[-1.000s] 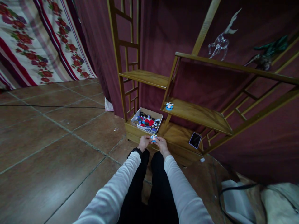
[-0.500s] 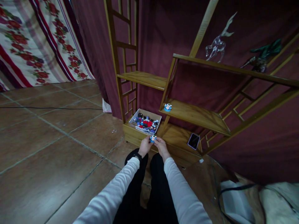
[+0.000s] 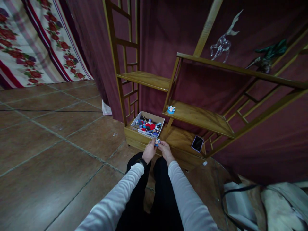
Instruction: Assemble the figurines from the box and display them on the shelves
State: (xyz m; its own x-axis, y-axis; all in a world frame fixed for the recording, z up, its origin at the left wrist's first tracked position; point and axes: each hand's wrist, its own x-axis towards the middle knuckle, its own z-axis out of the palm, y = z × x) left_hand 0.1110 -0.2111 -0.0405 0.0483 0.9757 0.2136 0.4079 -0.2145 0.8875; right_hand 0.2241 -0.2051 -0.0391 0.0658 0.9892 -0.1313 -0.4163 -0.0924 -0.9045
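Between my two hands, just in front of the low shelf, is a small blue-and-white figurine (image 3: 157, 142). My left hand (image 3: 149, 150) grips it from the left, and a dark watch sits on that wrist. From the other side, my right hand (image 3: 166, 150) pinches it with the fingertips. A similar figurine on a blue base (image 3: 171, 109) stands at the left end of the middle shelf (image 3: 199, 119). Behind my hands, an open cardboard box (image 3: 161, 121) holds many small figurines in red, black, blue and white.
A phone (image 3: 197, 143) lies on the lowest shelf, to the right. Higher up stand a clear glass horse (image 3: 221, 46) and a dark green ornament (image 3: 269, 57). A white bag with a dark strap (image 3: 240, 202) is on the floor at right. A cable (image 3: 50, 111) crosses the tiles.
The figurine in my hands has turned slightly and both hands stay on it. The whole view has shifted a little, so the shelf appears farther left.
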